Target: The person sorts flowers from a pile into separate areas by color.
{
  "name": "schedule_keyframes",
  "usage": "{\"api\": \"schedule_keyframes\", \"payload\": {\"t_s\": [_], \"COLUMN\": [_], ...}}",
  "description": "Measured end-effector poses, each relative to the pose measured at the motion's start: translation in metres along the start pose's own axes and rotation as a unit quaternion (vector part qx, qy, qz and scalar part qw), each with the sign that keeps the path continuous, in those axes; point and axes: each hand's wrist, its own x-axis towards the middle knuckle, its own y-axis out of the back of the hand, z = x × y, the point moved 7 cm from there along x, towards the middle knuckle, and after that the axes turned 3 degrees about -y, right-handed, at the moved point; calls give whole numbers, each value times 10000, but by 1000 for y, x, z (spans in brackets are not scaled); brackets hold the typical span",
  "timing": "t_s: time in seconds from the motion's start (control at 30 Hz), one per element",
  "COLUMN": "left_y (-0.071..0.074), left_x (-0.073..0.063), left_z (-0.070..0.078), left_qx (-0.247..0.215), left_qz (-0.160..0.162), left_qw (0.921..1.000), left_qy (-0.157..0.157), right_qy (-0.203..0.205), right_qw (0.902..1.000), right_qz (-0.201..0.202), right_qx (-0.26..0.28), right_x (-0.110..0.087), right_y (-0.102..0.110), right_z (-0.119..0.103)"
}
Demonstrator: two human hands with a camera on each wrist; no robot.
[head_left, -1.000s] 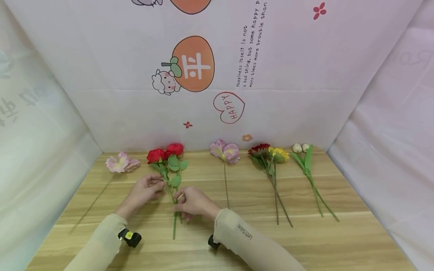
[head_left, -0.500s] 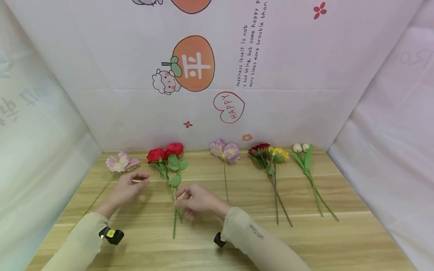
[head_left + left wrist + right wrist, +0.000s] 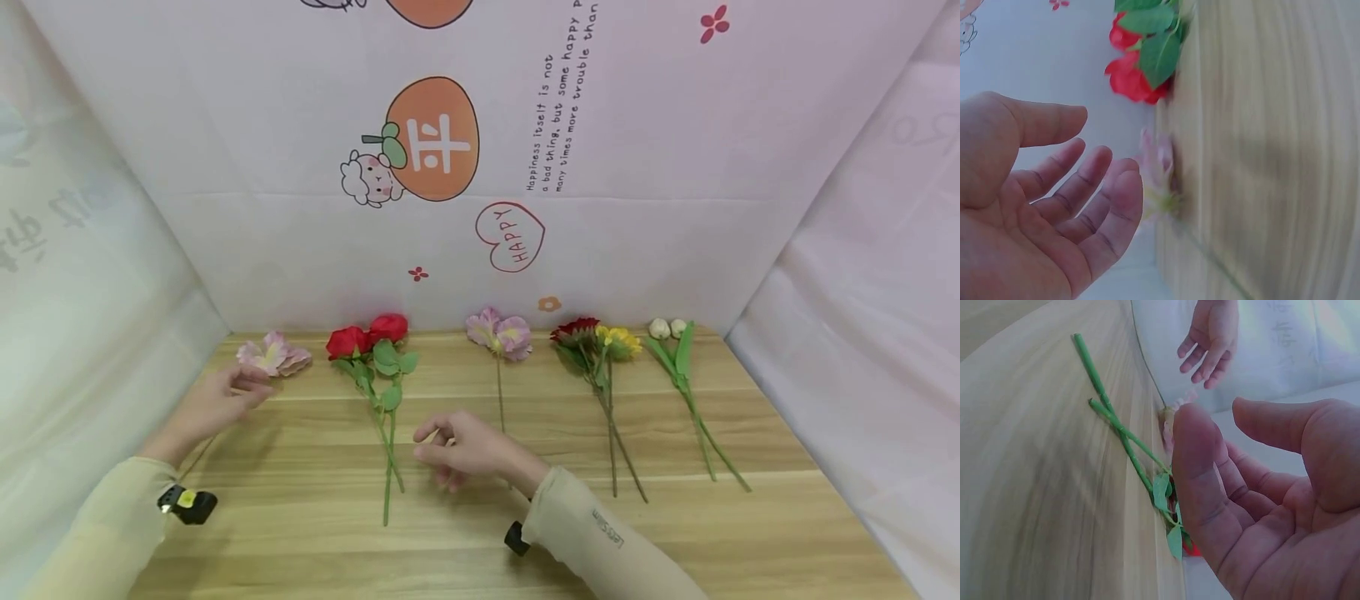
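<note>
My left hand (image 3: 217, 404) hovers over the table's left part, just below the pale pink flower (image 3: 274, 356) and above its thin stem. Its fingers are loosely bent and hold nothing; in the left wrist view a gap shows between thumb and fingers. Two red roses (image 3: 348, 342) with green leaves lie on the wood, their stems crossed. To the right of those stems is my right hand (image 3: 467, 447), apart from them, fingers relaxed and nothing between them. A light purple flower (image 3: 498, 335) lies behind the right hand, which hides a bit of its stem.
Further right lie a dark red flower (image 3: 576, 330) and a yellow flower (image 3: 619, 342), stems crossing. Beyond them are white buds (image 3: 659, 328) with long green leaves. A printed white cloth (image 3: 637, 208) stands along the wooden table's (image 3: 315, 533) back edge; white cloth also hangs at both sides.
My left hand has left the roses and moved left to the pale pink flower. My right hand has let go of the rose stems and drawn back to the right. The roses stayed put.
</note>
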Motion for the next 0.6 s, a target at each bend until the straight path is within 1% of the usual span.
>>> {"api": "schedule_keyframes", "payload": {"t_s": [0.1,0.2,0.3,0.4,0.5,0.6], "left_y": [10,15,18,20,20,17], "left_x": [0,-1,-1,-3,-7,-10], "left_z": [-1,-3,-9,-20,-35,-47], "left_qx": [336,754,1118,1345,1553,1560], "left_qz": [-53,-175,-226,-251,-385,-575], "left_qw": [9994,9969,9934,9906,9869,9852], "left_qy": [74,158,99,57,196,407], "right_qy": [-20,-21,-64,-92,-87,-80], "right_qw": [10000,10000,10000,9999,9999,9999], "right_qz": [-24,-28,-13,23,13,-9], "right_qx": [27,32,69,108,101,93], "right_x": [-4,-7,-10,-12,-12,-13], "right_y": [2,5,8,10,10,10], "right_z": [3,5,7,8,9,10]}}
